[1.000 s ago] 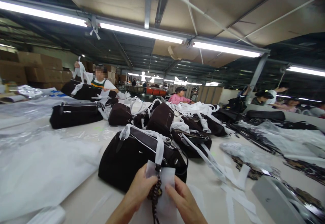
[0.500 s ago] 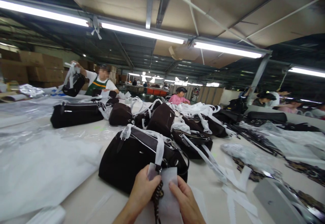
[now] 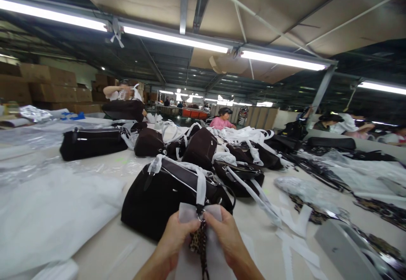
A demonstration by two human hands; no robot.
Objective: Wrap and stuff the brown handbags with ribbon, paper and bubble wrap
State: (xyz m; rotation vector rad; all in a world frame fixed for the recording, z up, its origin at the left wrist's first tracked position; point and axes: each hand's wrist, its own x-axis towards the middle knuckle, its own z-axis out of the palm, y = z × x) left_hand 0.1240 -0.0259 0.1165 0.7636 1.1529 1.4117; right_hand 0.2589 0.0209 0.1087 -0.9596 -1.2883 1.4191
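Directly before me a black handbag (image 3: pixel 149 206) rests on the table, its handles wrapped in white paper. A leopard-print strap charm (image 3: pixel 198 240) hangs from a metal ring at the bag's handle end. Behind the charm lies a sheet of white tissue paper (image 3: pixel 185 263). My left hand (image 3: pixel 173 240) pinches the paper's left side and the charm near the ring. On the other side my right hand (image 3: pixel 226 237) pinches the paper's right side, thumb close to the same ring. Both thumbs lie almost together over the charm's top.
Several dark handbags (image 3: pixel 201 146) with paper-wrapped handles crowd the table behind. White sheeting (image 3: pixel 60 212) spreads at left. To the right are paper strips (image 3: pixel 288 246), a grey tape dispenser (image 3: pixel 344 250) and leopard-print pieces (image 3: pixel 307 208). Co-workers stand across the table and at far right.
My hands have drawn together at the ring, and the paper now lies behind the charm on both sides. The co-worker at left has lowered a bag and raised an arm.
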